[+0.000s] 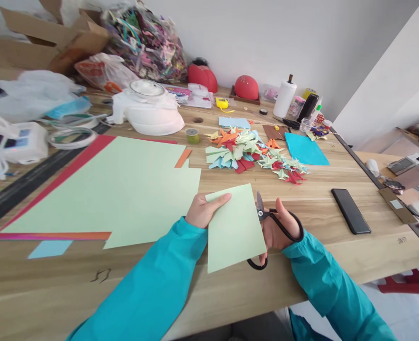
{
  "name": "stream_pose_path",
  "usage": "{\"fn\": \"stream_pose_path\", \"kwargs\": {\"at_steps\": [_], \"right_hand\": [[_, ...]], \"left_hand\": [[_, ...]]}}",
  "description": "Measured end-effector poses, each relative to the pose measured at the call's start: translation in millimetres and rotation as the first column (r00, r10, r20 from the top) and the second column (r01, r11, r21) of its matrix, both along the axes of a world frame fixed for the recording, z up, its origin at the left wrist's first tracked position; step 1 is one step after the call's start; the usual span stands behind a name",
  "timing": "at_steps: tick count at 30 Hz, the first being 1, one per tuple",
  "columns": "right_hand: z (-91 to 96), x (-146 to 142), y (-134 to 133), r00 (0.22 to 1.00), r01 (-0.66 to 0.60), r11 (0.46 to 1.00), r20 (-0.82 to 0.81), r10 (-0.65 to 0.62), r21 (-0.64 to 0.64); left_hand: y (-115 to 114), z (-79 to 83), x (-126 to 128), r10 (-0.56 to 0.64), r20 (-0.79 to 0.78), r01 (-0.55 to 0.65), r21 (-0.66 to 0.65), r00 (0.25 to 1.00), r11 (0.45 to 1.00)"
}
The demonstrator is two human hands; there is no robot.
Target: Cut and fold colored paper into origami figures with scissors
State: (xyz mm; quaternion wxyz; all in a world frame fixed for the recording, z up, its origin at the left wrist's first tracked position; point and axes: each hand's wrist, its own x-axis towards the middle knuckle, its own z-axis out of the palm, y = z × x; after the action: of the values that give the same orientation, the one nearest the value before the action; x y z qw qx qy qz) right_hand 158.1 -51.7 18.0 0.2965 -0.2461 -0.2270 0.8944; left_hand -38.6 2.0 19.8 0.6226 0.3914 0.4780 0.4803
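A pale green sheet of paper is pinched in my left hand, thumb on top near its upper left corner. My right hand has its fingers through the black loops of a pair of scissors. The scissors' blades point up and away, beside the sheet's right edge; whether they touch the paper I cannot tell. Large pale green sheets lie to the left, over red and orange ones. Beyond my hands is a heap of folded paper shapes in green, red, orange and blue.
A black phone lies at the right. Blue paper, a yellow tape measure and a small green-yellow spool sit farther back. A white appliance, plastic bags and a cardboard box crowd the back left.
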Motion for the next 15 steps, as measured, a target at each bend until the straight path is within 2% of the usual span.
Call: {"fn": "stream_pose_path", "kwargs": {"at_steps": [4, 8, 15], "right_hand": [[-2.4, -0.8, -0.1, 0.999, 0.044, 0.999, 0.001, -0.044, 0.001], [-2.8, -2.7, -0.3, 0.99, 0.131, 0.991, 0.05, -0.131, 0.003], [2.8, -7.7, -1.6, 0.977, 0.203, 0.979, 0.058, -0.204, 0.02]], "left_hand": [[-0.4, 0.4, 0.5, 0.005, -0.003, -0.005, 0.004, 1.0, 1.0], [0.6, 0.5, 1.0, 0.058, -0.01, -0.058, 0.005, 0.998, 0.998], [1.7, -0.2, 2.4, 0.135, 0.002, -0.135, 0.016, 0.991, 0.991]]}}
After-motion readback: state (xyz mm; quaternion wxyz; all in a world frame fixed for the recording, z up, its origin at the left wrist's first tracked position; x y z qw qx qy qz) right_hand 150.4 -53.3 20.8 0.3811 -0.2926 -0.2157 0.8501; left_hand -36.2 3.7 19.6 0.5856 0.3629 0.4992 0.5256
